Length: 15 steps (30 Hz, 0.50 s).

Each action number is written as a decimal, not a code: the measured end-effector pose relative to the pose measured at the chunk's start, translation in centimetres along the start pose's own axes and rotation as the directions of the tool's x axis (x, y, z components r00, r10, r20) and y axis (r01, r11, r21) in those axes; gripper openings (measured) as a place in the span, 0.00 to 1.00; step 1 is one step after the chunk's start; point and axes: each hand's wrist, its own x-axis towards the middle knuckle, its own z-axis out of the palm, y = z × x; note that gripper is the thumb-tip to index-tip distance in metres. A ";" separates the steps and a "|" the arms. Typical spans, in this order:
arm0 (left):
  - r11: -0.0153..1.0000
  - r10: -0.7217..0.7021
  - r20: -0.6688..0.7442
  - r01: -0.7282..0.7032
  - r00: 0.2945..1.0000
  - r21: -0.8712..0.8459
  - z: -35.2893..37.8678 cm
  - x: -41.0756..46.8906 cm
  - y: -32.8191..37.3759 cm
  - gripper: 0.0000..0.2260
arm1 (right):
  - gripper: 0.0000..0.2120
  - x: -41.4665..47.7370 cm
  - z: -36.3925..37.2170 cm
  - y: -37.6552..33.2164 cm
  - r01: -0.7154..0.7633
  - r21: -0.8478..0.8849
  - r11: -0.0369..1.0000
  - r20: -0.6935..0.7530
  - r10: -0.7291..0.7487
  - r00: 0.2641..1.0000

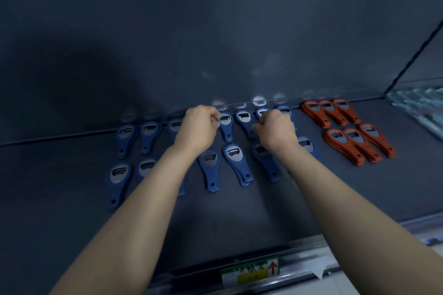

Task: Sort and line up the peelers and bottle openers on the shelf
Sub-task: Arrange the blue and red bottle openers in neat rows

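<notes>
On the dark shelf (72,187), blue bottle openers (233,160) lay in two rows, with orange bottle openers (347,146) in two rows to their right; the grip of the left hand (199,126) pinched the head of a back-row blue opener (226,127), while the right hand (276,130) curled over its neighbours, and whether it held one could not be told. The openers were closely packed in loose stacks, so a forearm dragging back would likely knock the front row askew. The back wall (215,31) stood just behind the hands, and bare shelf lay open in front of the rows
</notes>
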 end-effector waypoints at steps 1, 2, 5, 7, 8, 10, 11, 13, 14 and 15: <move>0.999 -0.035 0.005 0.035 0.999 0.025 0.7 0.2 0.7 0.05 | 0.18 0.2 -0.1 0.2 -0.009 0.010 1.000 0.011 0.009 1.000; 0.995 -0.076 0.006 0.075 0.997 0.064 1.3 0.4 1.3 0.04 | 0.19 0.3 -0.1 0.2 -0.010 0.011 1.000 0.020 0.009 1.000; 0.956 -0.228 -0.009 0.226 0.974 0.188 2.8 0.9 2.6 0.16 | 0.19 0.4 0.4 -0.1 -0.007 -0.014 1.000 0.052 0.008 0.999; 0.919 -0.300 -0.009 0.291 0.954 0.266 3.6 1.2 3.3 0.17 | 0.17 0.5 0.8 -0.4 0.008 -0.052 0.999 0.059 -0.005 0.998; 0.902 -0.327 -0.013 0.317 0.945 0.293 4.0 1.3 3.5 0.16 | 0.17 0.5 1.0 -0.5 0.018 -0.079 0.997 0.060 -0.014 0.998; 0.875 -0.363 -0.021 0.348 0.932 0.336 4.6 1.6 3.6 0.12 | 0.21 0.7 1.3 -0.7 0.021 -0.119 0.993 0.073 -0.012 0.997; 0.865 -0.373 -0.024 0.357 0.928 0.352 4.8 1.6 3.5 0.11 | 0.21 0.8 1.4 -0.8 0.018 -0.132 0.991 0.079 -0.007 0.997; 0.852 -0.379 -0.036 0.364 0.925 0.377 5.2 1.6 3.5 0.08 | 0.19 0.9 1.6 -0.8 0.017 -0.154 0.988 0.086 -0.004 0.996; 0.846 -0.383 -0.040 0.368 0.923 0.386 5.3 1.6 3.5 0.09 | 0.18 1.0 1.7 -0.8 0.023 -0.162 0.987 0.086 -0.009 0.996; 0.843 -0.386 -0.042 0.370 0.922 0.391 5.5 1.6 3.5 0.09 | 0.16 1.0 1.8 -0.8 0.028 -0.166 0.986 0.085 -0.014 0.996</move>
